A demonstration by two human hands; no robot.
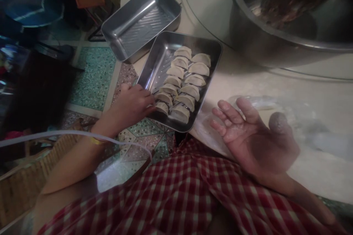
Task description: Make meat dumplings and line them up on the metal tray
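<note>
My left hand (135, 102) is closed on the near left rim of a metal tray (154, 64); its fingertips are partly hidden. Two rows of folded dumplings (190, 90) lie in the tray, leaving bare metal along its left side. Palm up, my right hand (252, 134) hovers over the near table edge, to the right of the tray. Its fingers are apart and dusted with flour, and nothing is in it.
A second metal tray (143, 25) stands behind and left, touching the first. At the back right is a large metal pot (248, 40) with a dark brown mass inside. Clear plastic (259, 102) lies on the floury tabletop (298, 176). A pale cord (68, 132) crosses my left forearm.
</note>
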